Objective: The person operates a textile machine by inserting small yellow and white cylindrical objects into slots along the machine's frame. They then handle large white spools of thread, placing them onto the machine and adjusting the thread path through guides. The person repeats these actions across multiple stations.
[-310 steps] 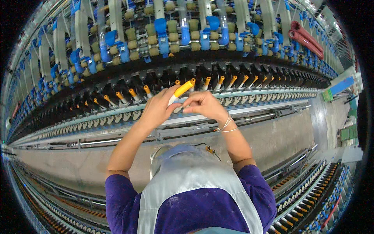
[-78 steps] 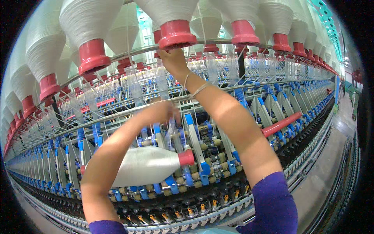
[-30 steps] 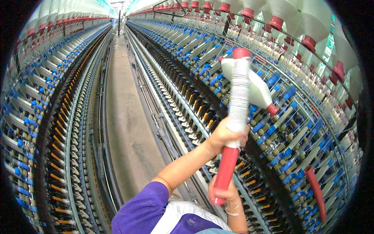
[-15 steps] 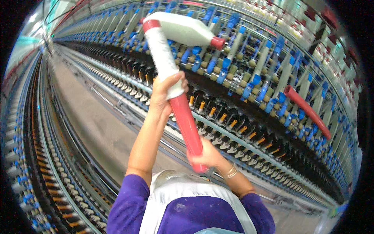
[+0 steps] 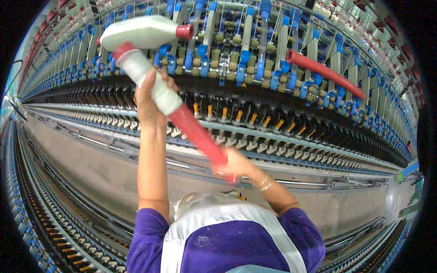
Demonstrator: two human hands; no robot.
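My left hand grips the white wound part of a long red tube, a roving bobbin with only a little white fibre left near its upper end. My right hand holds the bare red lower end of the same tube, in front of my chest. A full white bobbin with a red tip lies across the frame rail just above the tube's upper end. Both arms reach up from my purple shirt and pale apron.
A long spinning frame fills the view, with blue and grey drafting arms and a row of orange-tipped spindles. An empty red tube rests on the frame at the right. The grey aisle floor runs below.
My view has swung from the overhead bobbins down to the spindle rows. The red tube stays held in both hands and now slants the other way, upper end left.
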